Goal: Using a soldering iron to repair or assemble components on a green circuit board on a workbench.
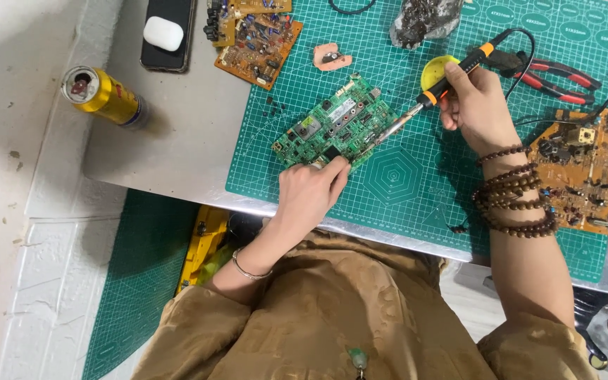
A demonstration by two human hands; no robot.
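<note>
A green circuit board [336, 123] lies tilted on the green cutting mat [402, 176]. My left hand [311, 193] rests on the board's near edge, fingers curled and pinching something small and dark against it. In my right hand [476, 105] is an orange and black soldering iron [434, 91]. Its metal tip slants down to the board's right edge. Wooden bead bracelets [515, 197] wrap my right wrist, and a thin bangle sits on my left wrist.
A brown circuit board [592, 172] lies at the right and two more [255, 35] at the top. Red pliers [557, 77], a yellow round tin [436, 69], a foil bag [423, 17], a phone with a white earbud case [167, 32] and a yellow can [103, 95] surround the mat.
</note>
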